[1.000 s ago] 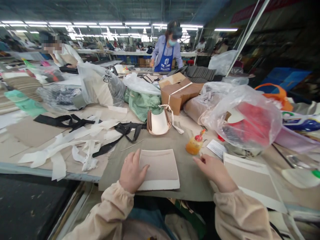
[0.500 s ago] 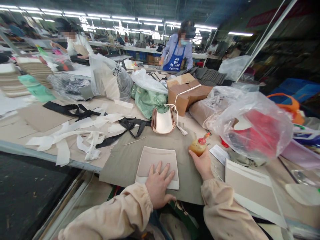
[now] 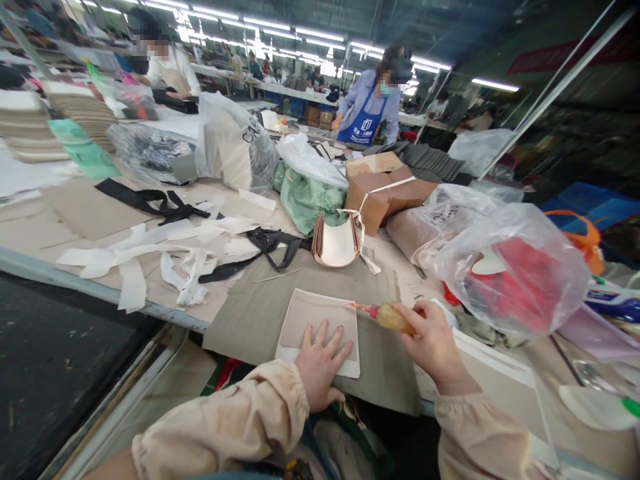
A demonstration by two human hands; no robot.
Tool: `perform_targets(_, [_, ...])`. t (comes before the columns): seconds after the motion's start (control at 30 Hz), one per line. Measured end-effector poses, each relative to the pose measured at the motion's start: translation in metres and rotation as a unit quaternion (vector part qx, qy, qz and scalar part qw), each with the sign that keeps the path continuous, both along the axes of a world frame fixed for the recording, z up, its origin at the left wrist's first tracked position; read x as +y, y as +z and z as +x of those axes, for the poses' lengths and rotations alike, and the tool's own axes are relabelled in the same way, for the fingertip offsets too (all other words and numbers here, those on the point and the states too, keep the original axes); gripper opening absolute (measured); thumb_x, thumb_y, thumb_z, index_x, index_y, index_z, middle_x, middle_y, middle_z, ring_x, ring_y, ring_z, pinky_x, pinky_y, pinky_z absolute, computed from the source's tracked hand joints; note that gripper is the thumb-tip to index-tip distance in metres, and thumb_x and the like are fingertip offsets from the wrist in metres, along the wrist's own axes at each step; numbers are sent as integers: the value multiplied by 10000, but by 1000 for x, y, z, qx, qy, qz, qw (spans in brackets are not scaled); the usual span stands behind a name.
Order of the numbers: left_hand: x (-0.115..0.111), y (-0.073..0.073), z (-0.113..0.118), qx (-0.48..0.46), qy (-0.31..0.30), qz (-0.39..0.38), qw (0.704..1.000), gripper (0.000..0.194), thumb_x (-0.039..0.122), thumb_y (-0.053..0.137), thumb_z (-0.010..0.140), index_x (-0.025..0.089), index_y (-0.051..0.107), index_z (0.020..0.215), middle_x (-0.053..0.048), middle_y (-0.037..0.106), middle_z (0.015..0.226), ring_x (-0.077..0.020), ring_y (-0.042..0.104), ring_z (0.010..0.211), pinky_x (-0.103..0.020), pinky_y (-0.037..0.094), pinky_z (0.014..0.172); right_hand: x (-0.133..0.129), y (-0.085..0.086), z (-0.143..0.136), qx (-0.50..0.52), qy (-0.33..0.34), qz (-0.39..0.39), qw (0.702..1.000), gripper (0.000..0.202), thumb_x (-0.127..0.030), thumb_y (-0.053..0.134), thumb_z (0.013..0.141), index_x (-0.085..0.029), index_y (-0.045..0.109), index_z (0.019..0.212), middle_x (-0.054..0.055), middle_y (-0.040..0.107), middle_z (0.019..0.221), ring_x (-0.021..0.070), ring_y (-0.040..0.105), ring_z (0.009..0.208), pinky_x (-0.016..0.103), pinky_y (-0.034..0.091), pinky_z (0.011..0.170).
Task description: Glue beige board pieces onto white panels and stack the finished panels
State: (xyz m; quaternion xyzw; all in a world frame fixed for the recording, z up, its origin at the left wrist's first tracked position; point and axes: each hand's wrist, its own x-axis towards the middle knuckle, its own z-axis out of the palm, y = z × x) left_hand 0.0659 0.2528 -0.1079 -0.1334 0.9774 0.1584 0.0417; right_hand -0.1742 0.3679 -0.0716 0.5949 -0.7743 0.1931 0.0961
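Observation:
My left hand (image 3: 323, 363) lies flat with spread fingers on a beige panel with a white border (image 3: 320, 327). Under the panel is a grey-green sheet (image 3: 385, 360). To the right, my right hand (image 3: 435, 343) grips a small yellowish squeeze bottle (image 3: 395, 318) with a red neck. The bottle is tilted sideways, its tip pointing left at the panel's upper right corner; whether the tip touches is too small to tell. A curved stack of brown and cream pieces (image 3: 336, 243) stands behind the panel.
White strips (image 3: 133, 283) and black strips (image 3: 270, 247) lie at the left. Behind are a green bag (image 3: 310, 200), a brown bundle (image 3: 385, 193) and a clear bag with red contents (image 3: 520, 273). More bordered panels (image 3: 505, 380) lie at the right. Two people work across the table.
My right hand has turned the bottle from upright to sideways, bringing its tip to the panel's corner. My left hand stays spread on the panel. The camera view has shifted and tilted slightly.

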Motion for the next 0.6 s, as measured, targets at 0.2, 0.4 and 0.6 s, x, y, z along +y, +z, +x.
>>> perform_targets(0.2, [3, -9, -1, 3, 4, -21, 1000, 1018, 700, 586, 576, 253, 218, 1413, -105, 176, 1499, -443, 49, 1329, -658, -13, 1010, -11, 5, 5, 33, 5, 57, 998, 475, -66, 520, 675, -242, 627, 1102, 62, 427, 931, 218, 433, 857, 355, 405, 783])
perform_targets(0.4, [4, -8, 0, 2, 3, -28, 1000, 1017, 708, 576, 580, 244, 220, 1412, -115, 170, 1498, -448, 47, 1327, -657, -23, 1009, -11, 16, 7, 56, -12, 74, 996, 413, -67, 506, 731, -282, 643, 1055, 52, 452, 904, 216, 426, 837, 353, 394, 766])
perform_targets(0.6, [4, -7, -1, 1, 1, -22, 1000, 1037, 699, 596, 566, 241, 216, 1415, -118, 173, 1496, -451, 58, 1324, -655, -35, 1008, -4, 7, 6, 52, -7, 26, 998, 403, -65, 512, 726, -235, 646, 1067, 63, 452, 924, 219, 429, 864, 360, 394, 799])
